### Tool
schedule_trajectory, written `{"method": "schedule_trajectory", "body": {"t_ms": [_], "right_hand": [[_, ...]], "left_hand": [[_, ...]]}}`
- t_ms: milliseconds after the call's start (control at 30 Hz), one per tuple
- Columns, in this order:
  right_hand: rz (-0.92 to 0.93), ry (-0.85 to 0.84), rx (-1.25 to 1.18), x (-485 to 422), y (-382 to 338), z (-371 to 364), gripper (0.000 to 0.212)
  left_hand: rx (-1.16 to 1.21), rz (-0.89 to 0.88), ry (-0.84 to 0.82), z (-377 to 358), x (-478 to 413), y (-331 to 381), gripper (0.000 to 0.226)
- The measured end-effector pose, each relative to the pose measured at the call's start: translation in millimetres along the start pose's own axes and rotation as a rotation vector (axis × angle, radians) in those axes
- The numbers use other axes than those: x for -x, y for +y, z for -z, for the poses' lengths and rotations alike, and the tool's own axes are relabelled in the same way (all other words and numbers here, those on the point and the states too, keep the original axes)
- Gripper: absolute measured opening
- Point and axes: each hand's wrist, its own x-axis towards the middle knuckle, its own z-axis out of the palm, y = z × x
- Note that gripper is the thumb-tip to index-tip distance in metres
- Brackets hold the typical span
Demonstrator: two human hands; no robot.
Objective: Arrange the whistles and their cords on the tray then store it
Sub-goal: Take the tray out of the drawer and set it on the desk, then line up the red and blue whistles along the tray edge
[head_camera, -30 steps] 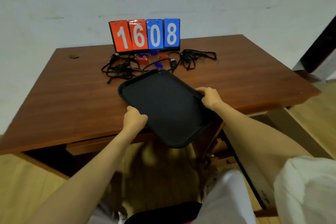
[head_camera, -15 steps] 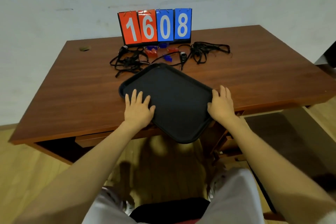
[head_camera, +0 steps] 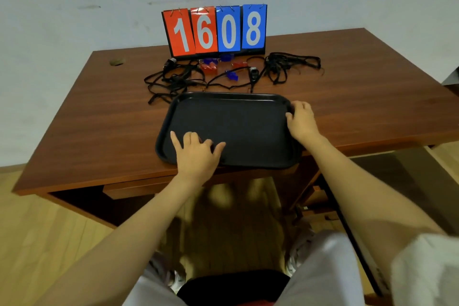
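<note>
A black tray [head_camera: 236, 122] lies flat and square on the wooden table [head_camera: 99, 119], close to its front edge, with nothing in it. My left hand [head_camera: 198, 154] rests on the tray's near left part with fingers spread. My right hand [head_camera: 301, 123] holds the tray's right rim, fingers curled over it. Behind the tray lie red whistles [head_camera: 208, 68], blue whistles [head_camera: 231, 75] and a black whistle [head_camera: 253, 73]. Tangled black cords [head_camera: 171, 82] spread at the left, and another bundle of cords [head_camera: 285, 64] lies at the right.
A flip scoreboard [head_camera: 216, 30] reading 1608 stands at the table's back edge against the wall. A small brown object [head_camera: 117, 61] sits at the back left. A drawer [head_camera: 129, 187] hangs under the tabletop on the left. My knees are below the front edge.
The tray has turned from a diagonal to square with the table. My left hand moved onto its near left part and my right hand slid up its right rim.
</note>
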Motion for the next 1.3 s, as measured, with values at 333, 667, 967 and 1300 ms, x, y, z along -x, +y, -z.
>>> {"method": "schedule_trajectory", "body": {"t_ms": [333,667,967,1300], "right_hand": [[-0.019,-0.027,0.116,15.1,7.2,-20.8,0.063],[0.028,-0.028,0.134,-45.3,-7.4,-22.9,0.061],[0.202,0.094,0.285,-60.0,-9.1,-28.0,0.045],[0.441,-0.065,0.175,-151.0,-91.8,-43.1,0.04]], "left_hand": [[0.154,0.271,-0.058,-9.1,-46.3,-47.0,0.062],[0.191,0.299,0.009,-15.6,-88.5,-42.1,0.057],[0.106,0.141,0.087,-18.9,-106.5,-30.1,0.045],[0.176,-0.055,0.013,8.0,-225.4,10.4,0.034]]}}
